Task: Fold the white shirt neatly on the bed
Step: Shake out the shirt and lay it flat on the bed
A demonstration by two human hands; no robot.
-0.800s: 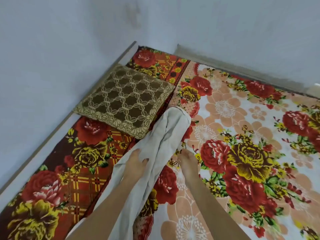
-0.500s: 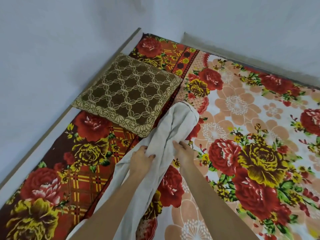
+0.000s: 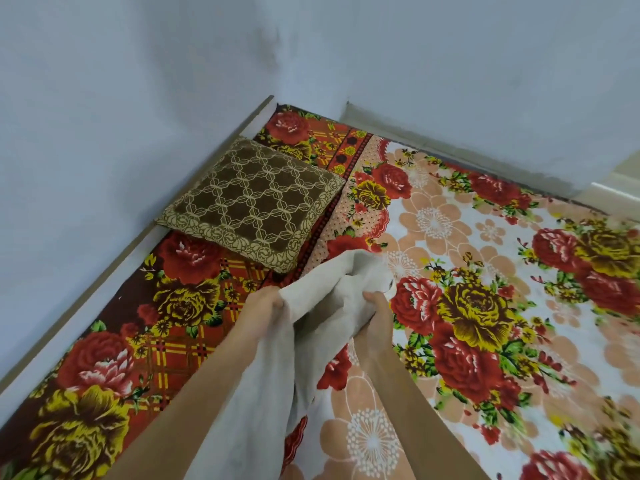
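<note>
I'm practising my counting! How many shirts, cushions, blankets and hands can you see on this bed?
white shirt: 1
brown cushion: 1
flowery blanket: 1
hands: 2, the left hand and the right hand, both gripping the shirt
Total: 5

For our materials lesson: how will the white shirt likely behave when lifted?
Probably floppy: the shirt bunches and sags between the left hand and right hand. Likely light, since pinched folds carry it. Unlikely to slip; both hands grip bunched cloth.
</note>
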